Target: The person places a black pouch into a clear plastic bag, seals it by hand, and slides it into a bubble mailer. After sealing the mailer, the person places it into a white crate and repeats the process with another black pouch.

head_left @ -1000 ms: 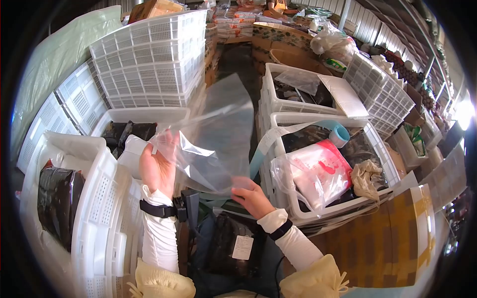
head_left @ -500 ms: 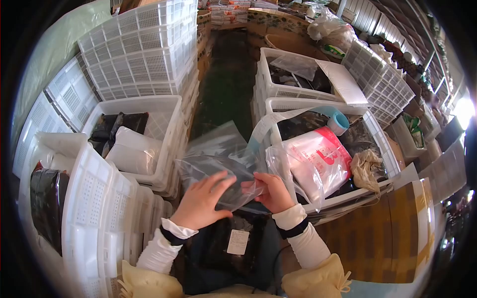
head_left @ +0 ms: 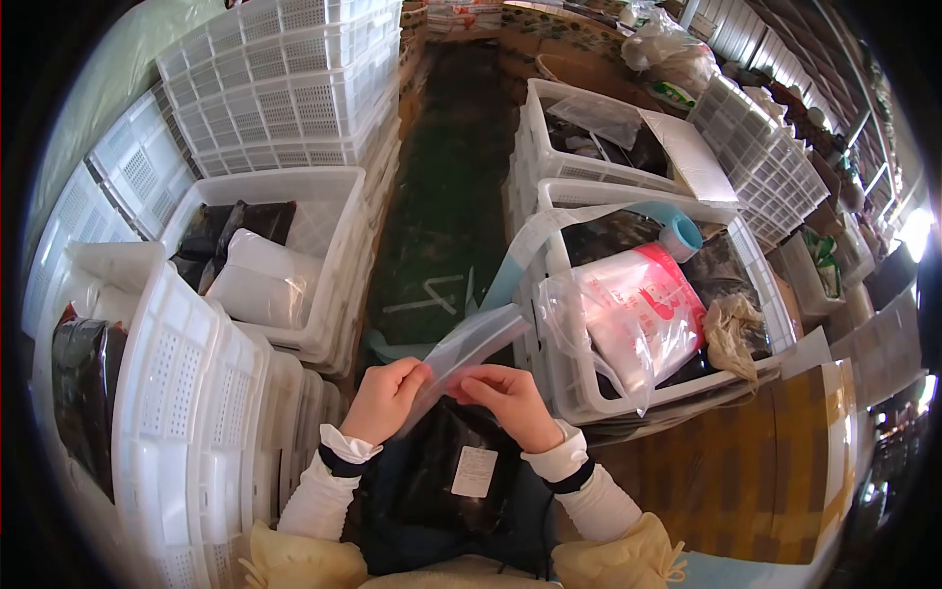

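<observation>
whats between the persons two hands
In the head view, a narrow length of clear plastic lies between the left hand and right hand, with the fingers of both on it.

glare (head_left: 916, 232) at right edge | aisle floor (head_left: 442, 187) dim | sheen on clear bag (head_left: 481, 340) | edges bowed, corners black

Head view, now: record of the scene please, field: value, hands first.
left hand: fingers closed on the folded clear plastic bag
right hand: fingers pinching the same bag
below hands: dark package with white label, print too small to read
right-side crate: white plastic; holds red-and-white printed bag, light-blue tape roll, crumpled tan item
left-side crate: white plastic; holds dark packages, white packet
</observation>
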A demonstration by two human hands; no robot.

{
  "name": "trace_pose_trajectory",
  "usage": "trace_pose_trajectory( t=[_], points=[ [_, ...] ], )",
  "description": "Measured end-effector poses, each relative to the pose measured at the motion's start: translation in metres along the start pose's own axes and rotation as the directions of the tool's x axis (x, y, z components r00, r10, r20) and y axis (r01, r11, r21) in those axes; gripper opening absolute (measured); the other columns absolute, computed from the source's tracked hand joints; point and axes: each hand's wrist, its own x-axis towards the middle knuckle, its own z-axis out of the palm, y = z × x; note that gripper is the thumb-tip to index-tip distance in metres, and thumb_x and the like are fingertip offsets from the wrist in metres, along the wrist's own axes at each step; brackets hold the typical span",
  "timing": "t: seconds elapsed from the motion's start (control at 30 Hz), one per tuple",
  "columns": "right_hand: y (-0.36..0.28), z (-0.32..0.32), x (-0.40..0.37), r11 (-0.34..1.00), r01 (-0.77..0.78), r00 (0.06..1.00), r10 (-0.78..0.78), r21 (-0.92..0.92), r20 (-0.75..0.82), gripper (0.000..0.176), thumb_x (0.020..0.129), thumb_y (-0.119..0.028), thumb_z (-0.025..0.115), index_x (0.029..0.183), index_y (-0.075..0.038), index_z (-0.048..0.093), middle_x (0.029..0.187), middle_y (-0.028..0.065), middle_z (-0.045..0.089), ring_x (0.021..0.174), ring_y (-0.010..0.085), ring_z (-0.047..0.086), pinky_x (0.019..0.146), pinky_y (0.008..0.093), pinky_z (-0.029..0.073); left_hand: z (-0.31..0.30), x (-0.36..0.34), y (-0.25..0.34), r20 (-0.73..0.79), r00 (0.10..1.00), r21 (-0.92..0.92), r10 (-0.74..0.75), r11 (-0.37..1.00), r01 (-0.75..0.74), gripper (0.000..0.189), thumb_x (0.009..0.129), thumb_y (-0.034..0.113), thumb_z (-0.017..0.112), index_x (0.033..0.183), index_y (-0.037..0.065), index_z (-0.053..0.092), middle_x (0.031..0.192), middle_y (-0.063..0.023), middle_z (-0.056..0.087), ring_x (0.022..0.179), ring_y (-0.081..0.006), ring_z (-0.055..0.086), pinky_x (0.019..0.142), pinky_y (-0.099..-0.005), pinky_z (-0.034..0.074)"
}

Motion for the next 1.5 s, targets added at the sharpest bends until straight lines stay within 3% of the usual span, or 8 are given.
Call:
trace_pose_trajectory(
  t=[0.1,0.2,0.3,0.4,0.73,1.23,1.37,1.5],
  points=[
    [-0.003,0.01,-0.001,0.991,0.111,0.994,-0.112,-0.081,-0.015,0.017,0.087,-0.005,0.058,0.099,0.007,0.061,0.089,0.0073,0.065,0.082,0.0123,0.061,0.075,0.0243,0.05,-0.006,0.001,0.016,0.096,0.992,0.08,-0.086,0.994,0.079,0.021,0.09,0.015,0.053,0.088,-0.005,0.059,0.069,-0.0136,0.059,0.062,-0.0151,0.055,0.06,-0.0276,0.043],
    [0.002,0.01,0.001,0.993,0.099,0.988,-0.106,-0.065,-0.112,0.014,0.086,-0.005,0.059,0.095,0.006,0.062,0.084,0.0063,0.065,0.077,0.0103,0.06,0.072,0.0232,0.049,0.004,0.003,0.014,-0.063,0.997,0.011,0.052,0.999,-0.051,0.017,0.085,0.013,0.061,0.092,-0.003,0.06,0.077,-0.0123,0.062,0.068,-0.0171,0.058,0.063,-0.0278,0.046],
    [-0.003,0.011,-0.002,0.991,0.114,0.973,-0.127,-0.077,-0.19,0.012,0.085,-0.005,0.061,0.089,0.006,0.063,0.079,0.0048,0.064,0.074,0.0085,0.059,0.069,0.0214,0.048,0.003,0.003,0.029,-0.166,0.876,0.24,0.453,0.88,-0.409,0.027,0.076,0.01,0.071,0.098,0.001,0.06,0.087,-0.011,0.062,0.076,-0.0194,0.061,0.069,-0.029,0.049],
    [-0.008,0.012,-0.005,0.989,0.113,0.965,-0.133,-0.098,-0.228,0.01,0.084,-0.005,0.063,0.085,0.005,0.064,0.077,0.004,0.064,0.074,0.0076,0.059,0.068,0.02,0.047,0.015,-0.009,0.027,-0.034,0.941,0.022,0.336,0.942,-0.336,0.038,0.067,0.008,0.078,0.101,0.003,0.06,0.093,-0.0097,0.062,0.083,-0.0212,0.063,0.073,-0.0303,0.05],
    [0.0,0.0,-0.014,0.989,0.121,0.977,-0.133,-0.082,-0.165,0.009,0.083,-0.006,0.065,0.081,0.002,0.064,0.076,0.0021,0.064,0.071,0.0061,0.056,0.066,0.0199,0.045,0.023,-0.008,0.026,0.102,0.992,-0.227,0.075,0.973,-0.05,0.012,0.075,0.0,0.066,0.086,-0.003,0.062,0.078,-0.0094,0.065,0.075,-0.0158,0.064,0.067,-0.0264,0.05],
    [0.019,0.001,-0.015,0.968,0.12,0.969,-0.163,-0.22,-0.186,0.009,0.085,-0.005,0.06,0.08,0.002,0.058,0.07,0.0028,0.06,0.064,0.0061,0.053,0.057,0.0207,0.042,0.03,-0.002,0.014,0.078,0.917,0.295,0.392,0.869,-0.397,0.011,0.073,0.003,0.063,0.077,-0.001,0.054,0.072,-0.0124,0.057,0.061,-0.0299,0.058,0.055,-0.0343,0.046],
    [0.037,-0.012,-0.018,0.94,0.101,0.947,-0.191,-0.326,-0.258,0.009,0.081,-0.005,0.059,0.075,0.001,0.057,0.064,0.0014,0.057,0.058,0.0055,0.049,0.053,0.022,0.039,0.009,0.024,0.001,-0.222,0.912,0.429,0.344,0.875,-0.226,0.008,0.074,0.002,0.06,0.075,0.001,0.052,0.07,-0.0142,0.055,0.063,-0.0321,0.057,0.055,-0.0376,0.045],
    [0.022,-0.018,-0.02,0.887,0.097,0.91,-0.263,-0.452,-0.32,0.011,0.079,-0.004,0.058,0.07,0.002,0.055,0.06,0.0019,0.056,0.055,0.0051,0.047,0.05,0.0233,0.039,-0.011,0.028,-0.004,-0.241,0.924,0.426,0.295,0.888,-0.173,0.011,0.074,0.003,0.061,0.077,0.001,0.051,0.07,-0.013,0.055,0.063,-0.0306,0.057,0.056,-0.0363,0.045]
  ],
)
